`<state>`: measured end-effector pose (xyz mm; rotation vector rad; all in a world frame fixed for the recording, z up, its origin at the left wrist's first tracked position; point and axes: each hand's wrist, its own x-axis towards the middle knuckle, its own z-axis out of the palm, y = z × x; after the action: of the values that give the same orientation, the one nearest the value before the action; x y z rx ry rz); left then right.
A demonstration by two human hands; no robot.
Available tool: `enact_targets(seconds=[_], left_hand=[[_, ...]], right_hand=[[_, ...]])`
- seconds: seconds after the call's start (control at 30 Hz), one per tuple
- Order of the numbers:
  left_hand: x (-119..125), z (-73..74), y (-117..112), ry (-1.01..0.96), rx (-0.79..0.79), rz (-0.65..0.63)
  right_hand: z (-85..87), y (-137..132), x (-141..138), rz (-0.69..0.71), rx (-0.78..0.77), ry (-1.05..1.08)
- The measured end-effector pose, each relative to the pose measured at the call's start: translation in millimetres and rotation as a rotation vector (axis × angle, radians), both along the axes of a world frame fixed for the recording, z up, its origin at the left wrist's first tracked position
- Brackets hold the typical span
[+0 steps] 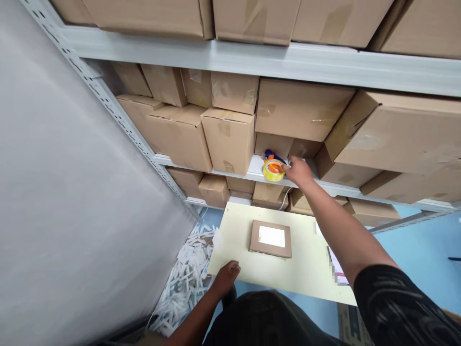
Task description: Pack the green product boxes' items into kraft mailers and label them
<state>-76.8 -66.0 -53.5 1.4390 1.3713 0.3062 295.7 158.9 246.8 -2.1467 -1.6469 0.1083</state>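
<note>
My right hand [299, 171] reaches up to the middle shelf, its thumb and fingers closed at the side of a tape dispenser [272, 166]. The dispenser has a dark blue handle, orange parts and a roll of yellow tape [272, 176], and sits at the shelf's front edge. Part of my grip is hidden behind my hand. My left hand [227, 276] is loosely curled by the near left edge of the pale table [306, 259], with nothing visible in it. On the table lies a flat brown cardboard box [254, 239] bearing a white label [272, 237].
Grey metal shelves [245, 60] packed with cardboard boxes [227, 139] rise behind the table. A flat, partly pixelated item [338, 266] lies at the table's right, beside my forearm. White paper strips [189, 269] heap on the floor at left, near a pale wall [72, 192].
</note>
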Motion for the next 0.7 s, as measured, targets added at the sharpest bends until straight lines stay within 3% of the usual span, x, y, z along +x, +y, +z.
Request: enact_targets(seconds=[0.07, 0.13, 0.23, 0.3, 0.4, 0.47, 0.53, 0.7], left_hand=[[8.4, 1.3, 14.0, -0.035, 0.020, -0.003], [18.5, 1.5, 28.9, -0.043, 0.053, 0.001], [35.1, 0.4, 49.4, -0.029, 0.060, 0.028], [46.3, -2.6, 59.9, -0.023, 0.042, 0.032], [63.1, -12.2, 66.7, -0.042, 0.049, -0.011], [73.3, -19.9, 63.0, -0.054, 0.013, -0.031], [80.6, -24.9, 53.3, -0.050, -0.036, -0.024], [79.3, -14.1, 25.9, 0.003, 0.034, -0.022]], right_hand=[[-27.8, -52.9, 8.3, 0.014, 0.083, 0.018], [-76.7, -116.7, 16.8, -0.029, 0.150, 0.156], [-173.8, -208.4, 22.6, -0.234, -0.102, 0.439], [-234.2, -252.3, 17.8, -0.264, -0.329, 0.595], [-294.6, -284.2, -0.5, -0.205, -0.503, 0.759], [-314.3, -289.4, -13.9, -0.158, -0.533, 0.813], [-322.2, -291.1, -22.2, -0.138, -0.523, 0.814], [-315.3, -307.2, -14.0, -0.137, -0.437, 0.790]])
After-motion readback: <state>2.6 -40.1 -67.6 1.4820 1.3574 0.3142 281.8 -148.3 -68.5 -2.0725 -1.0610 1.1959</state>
